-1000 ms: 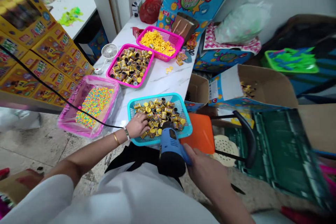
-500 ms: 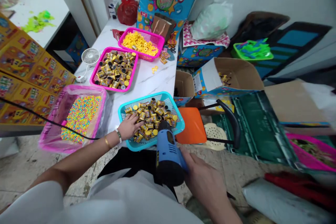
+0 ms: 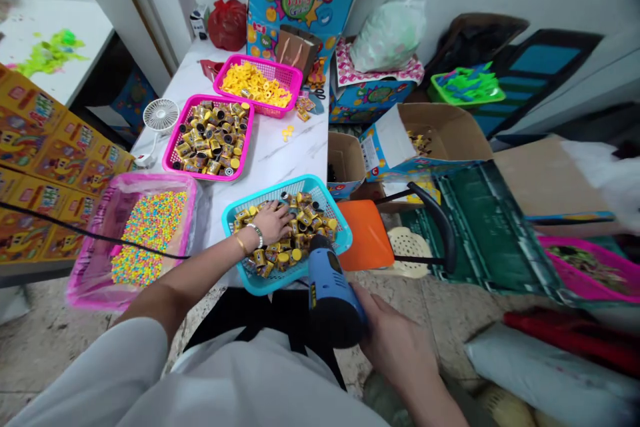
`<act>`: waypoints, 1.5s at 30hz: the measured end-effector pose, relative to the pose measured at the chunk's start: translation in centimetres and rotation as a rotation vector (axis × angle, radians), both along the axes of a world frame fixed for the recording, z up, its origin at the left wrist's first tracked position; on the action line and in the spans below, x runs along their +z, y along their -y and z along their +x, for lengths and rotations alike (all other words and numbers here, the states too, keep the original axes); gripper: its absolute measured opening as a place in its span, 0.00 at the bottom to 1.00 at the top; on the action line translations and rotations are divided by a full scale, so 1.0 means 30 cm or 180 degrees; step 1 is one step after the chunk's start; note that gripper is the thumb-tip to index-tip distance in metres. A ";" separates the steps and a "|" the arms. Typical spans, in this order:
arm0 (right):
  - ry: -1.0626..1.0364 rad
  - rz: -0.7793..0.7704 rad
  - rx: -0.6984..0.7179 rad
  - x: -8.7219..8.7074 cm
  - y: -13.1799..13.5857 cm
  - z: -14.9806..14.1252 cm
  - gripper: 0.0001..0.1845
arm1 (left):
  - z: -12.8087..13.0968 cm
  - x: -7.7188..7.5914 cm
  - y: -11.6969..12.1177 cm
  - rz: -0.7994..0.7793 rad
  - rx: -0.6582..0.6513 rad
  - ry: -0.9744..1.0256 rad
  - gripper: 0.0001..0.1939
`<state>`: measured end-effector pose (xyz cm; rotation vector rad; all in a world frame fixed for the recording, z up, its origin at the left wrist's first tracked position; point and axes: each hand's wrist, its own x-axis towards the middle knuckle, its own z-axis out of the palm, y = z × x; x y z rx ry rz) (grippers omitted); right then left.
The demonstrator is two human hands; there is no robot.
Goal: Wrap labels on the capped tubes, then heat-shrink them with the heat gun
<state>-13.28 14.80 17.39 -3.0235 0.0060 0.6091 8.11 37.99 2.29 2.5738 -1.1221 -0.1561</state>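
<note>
A turquoise basket (image 3: 231, 215) at the table's front edge holds many small gold-labelled cylinders (image 3: 283, 257), some with yellow caps, others showing dark ends. My left hand (image 3: 273, 223) lies over the cylinders in its middle, fingers spread and resting on them. In my right hand (image 3: 395, 333) is a blue and black heat gun (image 3: 327, 283). Its dark nozzle points down at the right part of the basket, close above the cylinders. My right fingers are wrapped round the handle, partly hidden behind the tool.
Behind stand a pink basket (image 3: 251, 140) of similar cylinders and another pink basket (image 3: 299, 83) of yellow pieces. To the left are a lined pink tub (image 3: 187, 213) of colourful balls and a small white fan (image 3: 161, 115). An orange seat (image 3: 364, 233) touches the right side; a cable crosses at left.
My left hand has moved right and farther into the turquoise basket, across the cylinders. The heat gun has shifted slightly right. The camera view has turned a little.
</note>
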 end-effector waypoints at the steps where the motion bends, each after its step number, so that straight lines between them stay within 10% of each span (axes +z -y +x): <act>1: -0.0009 0.0046 -0.0027 -0.003 0.008 -0.015 0.30 | -0.027 0.014 -0.028 -0.0012 0.0019 0.0015 0.20; 8: -0.0013 0.0280 0.0199 -0.001 -0.006 0.071 0.30 | -0.153 0.126 -0.190 -0.0005 -0.0010 0.0069 0.16; 17: 0.0140 0.0100 0.0704 0.032 -0.014 0.219 0.29 | 0.106 0.024 0.019 0.0093 0.0121 0.0002 0.23; 26: -0.0015 0.0180 0.0596 0.016 0.011 0.214 0.30 | 0.036 0.063 -0.079 0.0194 0.0223 0.0015 0.20; 36: 0.0137 0.0159 0.0177 0.024 0.108 0.042 0.31 | 0.238 -0.055 0.273 0.0058 -0.0521 -0.0180 0.24; 45: 0.0332 0.0258 0.0153 -0.005 0.056 0.093 0.30 | -0.010 0.106 -0.178 0.0229 -0.0969 0.0070 0.22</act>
